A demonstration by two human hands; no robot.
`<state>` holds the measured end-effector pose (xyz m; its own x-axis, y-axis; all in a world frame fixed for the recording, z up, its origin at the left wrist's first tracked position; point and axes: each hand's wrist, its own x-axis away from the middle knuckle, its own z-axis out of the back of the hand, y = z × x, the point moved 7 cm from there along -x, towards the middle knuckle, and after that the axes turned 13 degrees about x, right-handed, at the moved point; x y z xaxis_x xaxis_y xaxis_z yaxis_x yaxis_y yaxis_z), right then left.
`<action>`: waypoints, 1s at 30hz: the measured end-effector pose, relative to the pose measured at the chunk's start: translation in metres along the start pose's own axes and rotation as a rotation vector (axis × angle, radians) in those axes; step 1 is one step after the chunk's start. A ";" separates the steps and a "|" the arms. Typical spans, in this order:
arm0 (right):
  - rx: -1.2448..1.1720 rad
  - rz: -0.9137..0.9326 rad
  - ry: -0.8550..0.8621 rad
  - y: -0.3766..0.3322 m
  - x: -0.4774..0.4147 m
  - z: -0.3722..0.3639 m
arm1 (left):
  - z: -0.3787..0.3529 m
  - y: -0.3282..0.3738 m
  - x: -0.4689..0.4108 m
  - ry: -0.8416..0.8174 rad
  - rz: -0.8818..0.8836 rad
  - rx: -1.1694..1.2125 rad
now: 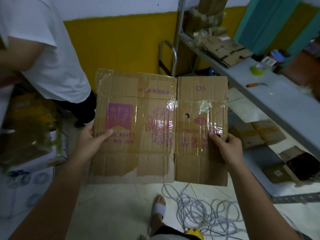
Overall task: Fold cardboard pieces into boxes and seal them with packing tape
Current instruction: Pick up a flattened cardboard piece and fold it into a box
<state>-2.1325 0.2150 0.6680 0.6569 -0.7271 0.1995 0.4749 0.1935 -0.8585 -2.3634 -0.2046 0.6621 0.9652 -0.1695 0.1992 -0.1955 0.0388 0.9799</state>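
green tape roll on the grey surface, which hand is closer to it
Right. The right hand grips the right edge of the cardboard, below and left of the green tape roll; the left hand holds the opposite edge, farther away.

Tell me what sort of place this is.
Likely a small packing room or storeroom: flattened brown cardboard boxes piled on the grey metal shelf, a green roll of packing tape on it, and a taped, purple-printed flat cardboard box held up.
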 end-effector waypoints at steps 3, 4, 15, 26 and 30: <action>-0.023 -0.018 0.018 -0.006 -0.038 -0.005 | -0.022 0.010 -0.042 -0.011 0.010 -0.020; -0.026 -0.027 0.023 -0.007 -0.052 -0.006 | -0.030 0.013 -0.057 -0.016 0.005 -0.024; -0.065 -0.101 0.128 -0.034 -0.180 0.007 | -0.131 0.061 -0.203 -0.128 -0.001 -0.022; -0.097 -0.214 0.398 -0.059 -0.270 0.023 | -0.265 0.084 -0.386 -0.359 0.001 -0.032; -0.082 -0.253 0.509 -0.066 -0.282 0.035 | -0.314 0.091 -0.429 -0.469 0.007 -0.031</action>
<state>-2.3284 0.4301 0.6852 0.1541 -0.9737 0.1679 0.5201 -0.0645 -0.8516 -2.7407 0.1812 0.6647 0.7799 -0.5953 0.1932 -0.1894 0.0698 0.9794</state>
